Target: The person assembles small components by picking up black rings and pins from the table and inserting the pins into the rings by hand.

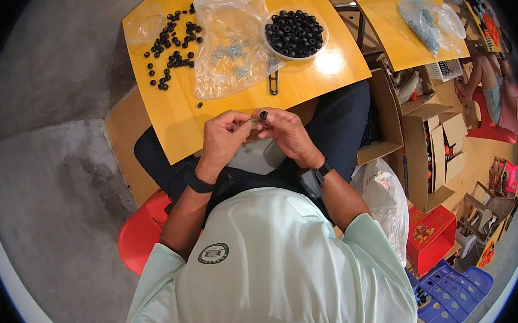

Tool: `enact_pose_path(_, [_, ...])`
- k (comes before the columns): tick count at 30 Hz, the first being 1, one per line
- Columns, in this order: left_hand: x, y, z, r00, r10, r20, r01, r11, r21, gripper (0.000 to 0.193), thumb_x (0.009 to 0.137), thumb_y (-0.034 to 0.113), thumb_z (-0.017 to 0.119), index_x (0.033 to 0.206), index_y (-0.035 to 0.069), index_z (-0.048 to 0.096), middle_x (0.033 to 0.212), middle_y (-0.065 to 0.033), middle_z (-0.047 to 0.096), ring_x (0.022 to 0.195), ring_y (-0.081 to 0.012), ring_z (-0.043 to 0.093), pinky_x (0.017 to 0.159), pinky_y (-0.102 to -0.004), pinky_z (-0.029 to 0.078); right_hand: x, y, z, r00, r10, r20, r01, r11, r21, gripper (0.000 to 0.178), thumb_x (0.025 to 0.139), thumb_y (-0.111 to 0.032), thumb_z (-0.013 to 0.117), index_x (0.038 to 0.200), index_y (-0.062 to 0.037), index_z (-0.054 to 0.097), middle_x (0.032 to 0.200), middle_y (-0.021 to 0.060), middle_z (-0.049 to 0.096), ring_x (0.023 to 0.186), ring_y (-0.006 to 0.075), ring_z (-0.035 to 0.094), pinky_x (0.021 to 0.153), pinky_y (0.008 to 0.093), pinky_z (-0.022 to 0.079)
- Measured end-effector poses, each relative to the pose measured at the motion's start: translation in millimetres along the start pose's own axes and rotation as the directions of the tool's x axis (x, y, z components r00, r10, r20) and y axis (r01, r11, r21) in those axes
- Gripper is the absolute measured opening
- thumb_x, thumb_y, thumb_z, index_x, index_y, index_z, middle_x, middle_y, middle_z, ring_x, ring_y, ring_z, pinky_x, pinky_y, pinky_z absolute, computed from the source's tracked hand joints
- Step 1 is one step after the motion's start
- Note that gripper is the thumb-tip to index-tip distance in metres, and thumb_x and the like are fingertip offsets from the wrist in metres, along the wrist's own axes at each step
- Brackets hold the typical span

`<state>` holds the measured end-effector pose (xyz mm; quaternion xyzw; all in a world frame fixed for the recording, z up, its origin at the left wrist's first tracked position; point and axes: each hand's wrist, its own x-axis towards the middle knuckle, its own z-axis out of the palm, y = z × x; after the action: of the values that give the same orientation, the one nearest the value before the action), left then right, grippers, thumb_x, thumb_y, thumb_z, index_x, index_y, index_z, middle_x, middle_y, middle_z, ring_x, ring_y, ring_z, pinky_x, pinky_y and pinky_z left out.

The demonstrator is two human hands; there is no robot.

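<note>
Over the near edge of the yellow table [325, 79], both my hands are close together in front of my lap. Between the thumb and fingers of my right hand [290, 136] sits a small black bead-like ball [263, 116] with a hole. My left hand [224, 137] is pinched around a small thin metal piece [252, 120], its tip pointing at the ball; its exact kind is too small to tell. Beyond the hands, a clear plastic bag [233, 10] lies flat with silvery metal pieces [231, 49] on it. A round tub [292, 58] of black balls stands to its right.
Loose black balls [177, 60] and a clear round container [145, 23] are at the table's far left. A black slotted strip [273, 83] lies below the tub. Cardboard boxes [418, 156], a red box [431, 239] and another person [491, 85] are to the right.
</note>
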<state>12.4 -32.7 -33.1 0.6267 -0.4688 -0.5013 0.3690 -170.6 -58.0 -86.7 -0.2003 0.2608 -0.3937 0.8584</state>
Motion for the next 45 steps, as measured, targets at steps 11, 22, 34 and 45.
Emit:
enact_pose_path(11, [26,-8,-17,0.978,0.028,-0.207,-0.064,0.984,-0.169,0.010,0.089,0.004,0.069,0.096,-0.004,0.068,0.074,-0.0010,0.065,0.061,-0.0065,0.061,0.058,-0.0199,0.048,10,-10,-8,0.989,-0.128,-0.076,0.138,0.982,0.131,0.027,0.099,-0.019,0.058,0.113,0.0033,0.063,0.110,0.0112,0.066,0.100,0.0199,0.064,0.086,0.0337,0.056])
enact_pose_path(22, [15,-10,-34,0.980,-0.014,-0.199,-0.023,0.982,-0.185,0.014,0.088,0.003,0.068,0.100,-0.005,0.069,0.079,-0.0033,0.067,0.066,-0.0089,0.064,0.063,-0.0218,0.052,-4,-29,-22,0.968,-0.219,-0.123,0.235,0.962,0.136,0.025,0.098,-0.020,0.058,0.111,0.0003,0.064,0.108,0.0111,0.066,0.090,0.0153,0.063,0.078,0.0310,0.057])
enact_pose_path(34, [4,34,-57,0.907,0.334,-0.256,-0.298,0.940,0.168,0.006,0.086,-0.003,0.066,0.092,-0.002,0.068,0.081,-0.0006,0.063,0.068,-0.0057,0.058,0.061,-0.0205,0.046,3,-7,6,0.999,0.029,-0.029,-0.032,0.993,-0.116,0.023,0.099,-0.021,0.057,0.107,-0.0002,0.063,0.094,0.0071,0.065,0.069,0.0109,0.056,0.061,0.0243,0.048])
enact_pose_path(45, [-21,39,-23,0.886,0.464,0.015,-0.427,0.801,0.420,0.006,0.080,0.001,0.068,0.086,0.002,0.066,0.076,-0.0087,0.063,0.057,-0.0190,0.062,0.051,-0.0297,0.048,8,16,23,0.982,0.155,0.106,-0.153,0.988,-0.026,0.020,0.099,-0.023,0.058,0.109,-0.0060,0.063,0.092,0.0010,0.066,0.071,0.0080,0.055,0.063,0.0238,0.047])
